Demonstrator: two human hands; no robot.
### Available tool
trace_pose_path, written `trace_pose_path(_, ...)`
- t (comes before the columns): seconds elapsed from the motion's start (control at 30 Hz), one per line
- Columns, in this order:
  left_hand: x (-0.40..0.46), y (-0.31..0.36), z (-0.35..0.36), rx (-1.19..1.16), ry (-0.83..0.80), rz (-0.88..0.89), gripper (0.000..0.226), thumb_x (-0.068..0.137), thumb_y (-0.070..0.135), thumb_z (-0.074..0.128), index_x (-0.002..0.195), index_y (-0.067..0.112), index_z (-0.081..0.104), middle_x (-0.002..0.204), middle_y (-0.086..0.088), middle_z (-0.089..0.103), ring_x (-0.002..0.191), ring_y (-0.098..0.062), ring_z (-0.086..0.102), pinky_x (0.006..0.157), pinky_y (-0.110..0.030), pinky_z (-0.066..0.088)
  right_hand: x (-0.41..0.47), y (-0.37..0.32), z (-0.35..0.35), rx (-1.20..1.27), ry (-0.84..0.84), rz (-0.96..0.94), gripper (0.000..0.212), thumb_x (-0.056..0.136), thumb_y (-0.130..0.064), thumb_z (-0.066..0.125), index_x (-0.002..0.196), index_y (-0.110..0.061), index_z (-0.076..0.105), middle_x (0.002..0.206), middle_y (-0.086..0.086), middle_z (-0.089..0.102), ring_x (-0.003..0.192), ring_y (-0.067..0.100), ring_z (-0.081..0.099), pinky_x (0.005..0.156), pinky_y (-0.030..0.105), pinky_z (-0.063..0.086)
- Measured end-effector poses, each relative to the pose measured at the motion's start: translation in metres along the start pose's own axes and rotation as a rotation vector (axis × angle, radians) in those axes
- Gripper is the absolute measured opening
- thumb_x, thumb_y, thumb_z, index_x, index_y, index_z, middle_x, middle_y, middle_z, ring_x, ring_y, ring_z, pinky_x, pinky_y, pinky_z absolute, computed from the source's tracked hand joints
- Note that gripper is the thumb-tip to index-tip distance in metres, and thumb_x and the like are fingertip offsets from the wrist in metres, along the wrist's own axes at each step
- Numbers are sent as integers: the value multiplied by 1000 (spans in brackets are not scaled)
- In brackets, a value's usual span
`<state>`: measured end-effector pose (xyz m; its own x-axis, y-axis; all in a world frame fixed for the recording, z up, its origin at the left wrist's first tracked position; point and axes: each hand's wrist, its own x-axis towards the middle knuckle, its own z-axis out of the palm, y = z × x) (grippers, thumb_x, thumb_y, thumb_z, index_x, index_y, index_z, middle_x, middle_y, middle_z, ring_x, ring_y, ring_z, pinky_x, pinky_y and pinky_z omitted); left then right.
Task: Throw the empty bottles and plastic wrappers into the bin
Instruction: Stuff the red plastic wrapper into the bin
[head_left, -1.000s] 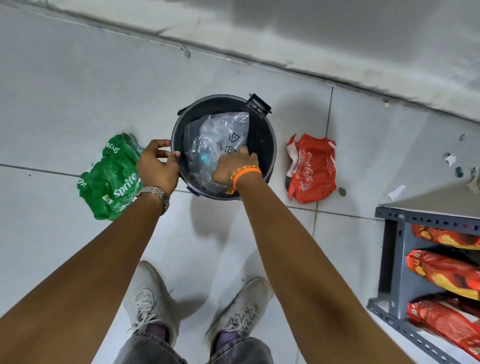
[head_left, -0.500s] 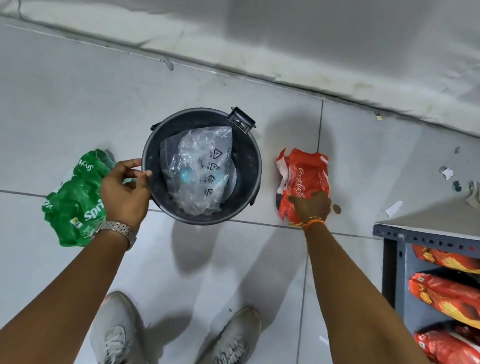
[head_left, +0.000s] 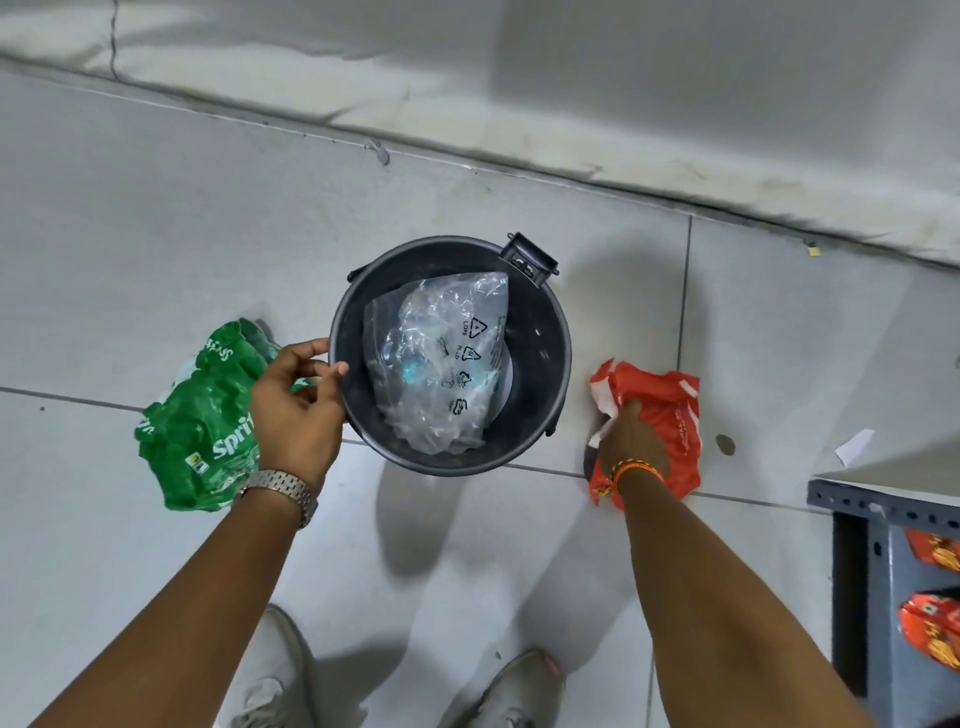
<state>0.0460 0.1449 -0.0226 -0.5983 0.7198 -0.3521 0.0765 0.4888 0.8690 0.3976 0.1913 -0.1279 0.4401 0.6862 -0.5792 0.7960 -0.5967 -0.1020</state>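
A black round bin stands on the tiled floor with a crumpled clear plastic wrapper inside it. My left hand grips the bin's left rim, thumb over the edge. A green Sprite wrapper lies on the floor just left of that hand, partly hidden by it. To the right of the bin lies a red Coca-Cola wrapper. My right hand is closed on its crumpled left part. No bottles are visible.
A grey metal shelf with red snack packets stands at the lower right. The wall's base runs behind the bin. Small paper scraps lie on the floor at right. My two shoes are below the bin.
My right hand left the clear wrapper in the bin, moved right to the red wrapper and has closed on it. My left hand stayed on the bin's rim.
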Motion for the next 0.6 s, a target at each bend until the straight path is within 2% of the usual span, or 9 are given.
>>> trace_pose_path(0.1,-2,4,-1,34,-2,2,19,91,11,65,100,29,65,78,8,58,68,-27,59,69,-64,59,-25,-9,-22,260,104,11,54,97,-17,49,148,-24,33,126,5,61,102,33,62,81,35,53)
trace_pose_path(0.13,-2,6,-1,49,0,0,18,91,12,65,102,27,65,78,8,58,67,-27,59,69,-63,59,-37,-14,-34,360,195,10,59,94,-13,53,149,-25,34,124,8,63,105,34,62,82,34,51)
trace_pose_path(0.2,-2,9,0,83,3,-7,18,90,16,64,104,27,63,78,8,58,66,-27,60,70,-60,60,-69,-27,-66,478,375,-58,59,91,-11,57,147,-20,40,123,10,68,113,36,64,94,42,49)
trace_pose_path(0.27,-4,16,-3,108,7,-14,19,88,19,64,104,30,63,79,9,59,67,-28,62,71,-57,60,-111,-46,-96,668,504,-191,49,91,-10,57,138,-21,48,119,3,69,107,26,67,98,43,52)
trace_pose_path(0.3,-5,21,-4,115,5,-21,20,87,19,63,104,30,63,79,9,60,67,-28,62,72,-56,61,-138,-60,-111,783,525,-286,46,91,-10,57,131,-29,50,112,-1,70,98,21,69,93,44,56)
trace_pose_path(0.37,-7,26,-5,126,-5,-40,20,87,19,63,104,30,63,80,5,61,67,-28,63,73,-55,61,-183,-91,-124,852,483,-461,49,87,-11,57,122,-43,49,98,2,72,78,25,70,75,47,59)
trace_pose_path(0.4,-7,28,-5,131,-9,-51,21,87,18,63,104,30,63,81,2,62,68,-29,64,74,-55,61,-201,-106,-124,830,437,-547,47,87,-10,57,122,-41,51,95,7,73,76,30,70,72,48,57)
trace_pose_path(0.5,-10,32,-5,113,-22,-94,21,84,20,63,102,31,63,79,1,63,71,-36,69,74,-54,61,-219,-152,-100,563,298,-732,54,85,-5,55,137,-20,54,120,11,66,103,36,65,90,44,53)
trace_pose_path(0.6,-7,30,-6,87,-34,-111,20,79,24,61,97,34,64,74,4,63,75,-39,71,72,-56,61,-205,-189,-68,36,102,-680,59,87,-8,54,141,-31,46,128,14,50,97,45,65,83,46,52)
